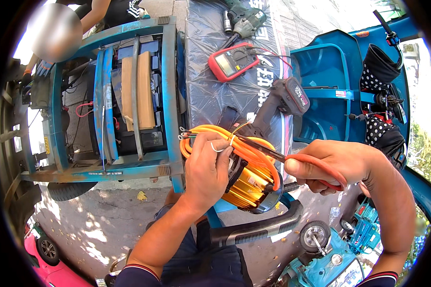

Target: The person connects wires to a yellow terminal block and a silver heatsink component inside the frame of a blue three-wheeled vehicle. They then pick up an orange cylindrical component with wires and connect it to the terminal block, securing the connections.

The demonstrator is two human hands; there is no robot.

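Observation:
A gold finned motor (249,185) with black ends sits in front of me, orange cables (258,152) looped over its top. Around those cables runs a thin white cable tie (232,139). My left hand (206,167) is closed at the tie, thumb and forefinger pinched, with a white strip curving over the fingers. My right hand (330,165) grips red-handled pliers (316,161). Their dark jaws lie over the cables, pointing left toward the tie; whether the tips touch it I cannot tell. Ring terminals (183,134) show at the cable ends, beside my left hand.
A plastic-wrapped seat (203,95) bears a red multimeter (232,62), a cordless power tool (282,103) and a green power tool (246,24). Left stands a blue frame (170,95) with batteries; another person's gloved hand (44,68) is beyond. A black footrest-like bar (258,227) lies below the motor.

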